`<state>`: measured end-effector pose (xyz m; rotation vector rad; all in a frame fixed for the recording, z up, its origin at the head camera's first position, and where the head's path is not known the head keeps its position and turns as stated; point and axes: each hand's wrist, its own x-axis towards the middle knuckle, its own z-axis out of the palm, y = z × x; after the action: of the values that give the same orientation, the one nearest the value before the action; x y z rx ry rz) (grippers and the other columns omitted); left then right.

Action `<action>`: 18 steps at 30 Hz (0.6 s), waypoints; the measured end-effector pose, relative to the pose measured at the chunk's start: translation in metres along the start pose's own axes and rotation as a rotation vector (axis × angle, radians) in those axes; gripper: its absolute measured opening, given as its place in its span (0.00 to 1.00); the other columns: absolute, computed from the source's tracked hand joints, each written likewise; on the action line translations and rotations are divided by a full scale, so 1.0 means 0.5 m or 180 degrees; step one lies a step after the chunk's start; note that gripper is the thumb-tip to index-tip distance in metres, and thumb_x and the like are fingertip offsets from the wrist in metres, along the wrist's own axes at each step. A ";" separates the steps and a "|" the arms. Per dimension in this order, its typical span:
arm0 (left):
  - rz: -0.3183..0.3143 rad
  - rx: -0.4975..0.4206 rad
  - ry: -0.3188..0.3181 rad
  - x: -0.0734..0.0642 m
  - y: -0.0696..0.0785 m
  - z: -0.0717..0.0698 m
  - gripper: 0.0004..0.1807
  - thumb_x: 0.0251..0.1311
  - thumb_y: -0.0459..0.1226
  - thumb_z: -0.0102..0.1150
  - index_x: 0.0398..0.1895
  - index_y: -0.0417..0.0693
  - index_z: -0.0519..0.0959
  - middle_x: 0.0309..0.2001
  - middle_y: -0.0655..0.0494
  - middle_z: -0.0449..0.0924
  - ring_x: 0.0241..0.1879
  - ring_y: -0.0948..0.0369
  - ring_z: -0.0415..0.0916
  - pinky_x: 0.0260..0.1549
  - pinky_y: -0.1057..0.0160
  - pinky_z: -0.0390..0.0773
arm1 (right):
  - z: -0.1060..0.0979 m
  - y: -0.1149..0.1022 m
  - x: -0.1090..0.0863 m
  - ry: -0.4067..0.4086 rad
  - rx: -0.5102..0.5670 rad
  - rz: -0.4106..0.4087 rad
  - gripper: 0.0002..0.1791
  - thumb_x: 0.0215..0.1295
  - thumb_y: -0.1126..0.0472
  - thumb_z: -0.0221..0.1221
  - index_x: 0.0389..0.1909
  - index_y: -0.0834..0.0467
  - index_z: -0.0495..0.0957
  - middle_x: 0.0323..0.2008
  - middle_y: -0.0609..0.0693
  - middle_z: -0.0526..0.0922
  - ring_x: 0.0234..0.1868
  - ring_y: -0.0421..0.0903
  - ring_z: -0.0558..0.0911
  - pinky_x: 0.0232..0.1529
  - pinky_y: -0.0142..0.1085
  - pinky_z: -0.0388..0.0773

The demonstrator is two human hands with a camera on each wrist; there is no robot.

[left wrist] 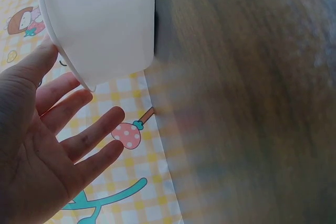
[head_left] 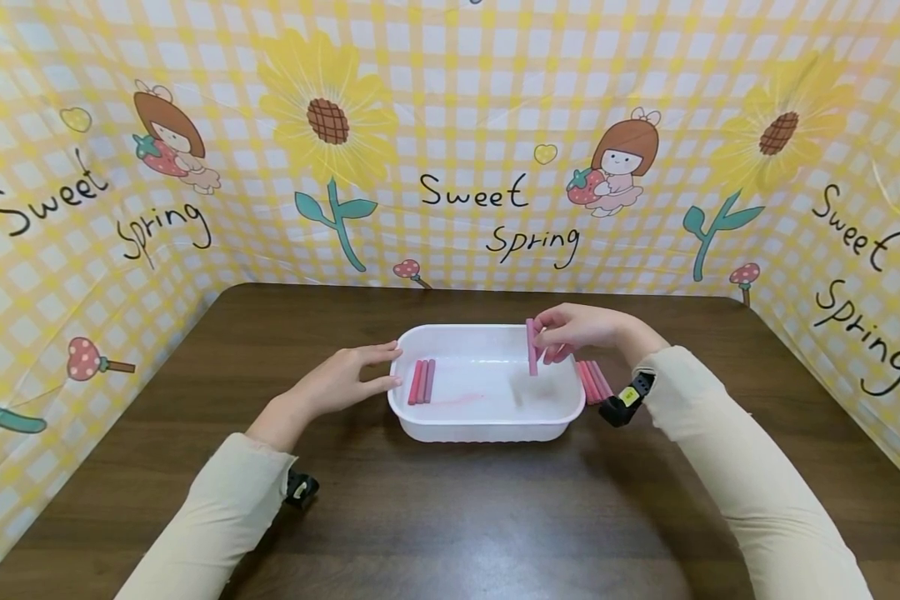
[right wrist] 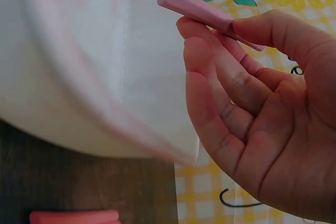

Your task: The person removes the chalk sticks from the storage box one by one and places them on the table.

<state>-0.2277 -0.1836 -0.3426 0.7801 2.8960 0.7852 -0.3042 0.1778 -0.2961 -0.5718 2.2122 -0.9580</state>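
My right hand [head_left: 573, 329] pinches a pink-mauve chalk stick [head_left: 532, 347] between thumb and fingertips, above the right side of a white plastic tub [head_left: 487, 427]. In the right wrist view the chalk stick [right wrist: 194, 6] slants past the fingertips, one flat round end showing. My left hand [head_left: 341, 377] touches the tub's left end; seen from the left wrist, its fingers [left wrist: 94, 135] are spread and loosely extended, with fingertips at the rim. Inside the tub, at its left, three chalk sticks [head_left: 421, 382] in red to mauve lie side by side.
Several more pink and red chalk sticks [head_left: 594, 382] lie on the brown table [head_left: 420, 517], against the tub's right end and partly behind the right wrist's black camera [head_left: 624, 402]. Faint pink smears mark the tub floor. A yellow checked cloth [head_left: 450, 108] stands around the table's back and sides.
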 end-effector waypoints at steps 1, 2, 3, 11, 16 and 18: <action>0.0007 0.0005 0.0006 0.000 0.000 0.000 0.31 0.60 0.48 0.58 0.63 0.42 0.69 0.66 0.47 0.66 0.66 0.47 0.63 0.64 0.45 0.64 | -0.002 0.004 -0.003 0.0006 0.0031 0.0003 0.16 0.66 0.56 0.53 0.49 0.62 0.72 0.39 0.50 0.83 0.43 0.48 0.80 0.51 0.38 0.78; 0.0010 0.0006 0.0008 0.000 -0.001 0.000 0.31 0.60 0.48 0.58 0.63 0.42 0.69 0.66 0.47 0.66 0.66 0.47 0.63 0.64 0.45 0.64 | -0.003 0.008 -0.007 0.0014 0.0085 0.0023 0.16 0.66 0.56 0.53 0.49 0.62 0.72 0.39 0.50 0.83 0.42 0.47 0.79 0.50 0.37 0.78; 0.0014 0.0009 0.0011 0.000 -0.001 0.000 0.31 0.60 0.48 0.58 0.63 0.42 0.69 0.66 0.47 0.66 0.66 0.47 0.63 0.64 0.45 0.64 | -0.005 0.011 -0.011 0.0021 0.0125 0.0036 0.16 0.66 0.56 0.53 0.49 0.62 0.71 0.39 0.50 0.82 0.41 0.47 0.78 0.50 0.36 0.78; 0.0010 0.0002 -0.0001 0.002 -0.003 0.000 0.31 0.60 0.49 0.57 0.63 0.43 0.69 0.67 0.47 0.65 0.67 0.47 0.62 0.64 0.45 0.63 | -0.019 0.039 -0.040 0.0089 0.0171 -0.0062 0.15 0.68 0.57 0.51 0.49 0.63 0.69 0.37 0.49 0.84 0.39 0.46 0.77 0.48 0.34 0.77; 0.0001 -0.0003 -0.0008 0.003 -0.003 -0.001 0.31 0.60 0.49 0.57 0.63 0.43 0.69 0.67 0.48 0.65 0.67 0.47 0.62 0.64 0.45 0.63 | -0.026 0.058 -0.058 0.0230 0.0099 -0.0101 0.18 0.68 0.57 0.51 0.51 0.65 0.68 0.35 0.48 0.81 0.38 0.46 0.78 0.49 0.37 0.79; -0.0013 -0.0002 -0.0016 0.003 -0.003 -0.001 0.31 0.60 0.49 0.57 0.64 0.44 0.69 0.67 0.48 0.64 0.67 0.47 0.62 0.64 0.45 0.63 | -0.029 0.066 -0.065 0.0293 0.0105 -0.0094 0.18 0.68 0.57 0.51 0.52 0.66 0.68 0.35 0.48 0.80 0.38 0.45 0.78 0.48 0.37 0.79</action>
<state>-0.2295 -0.1843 -0.3426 0.7749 2.8918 0.7827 -0.2961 0.2257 -0.3010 -0.5569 2.2702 -1.0533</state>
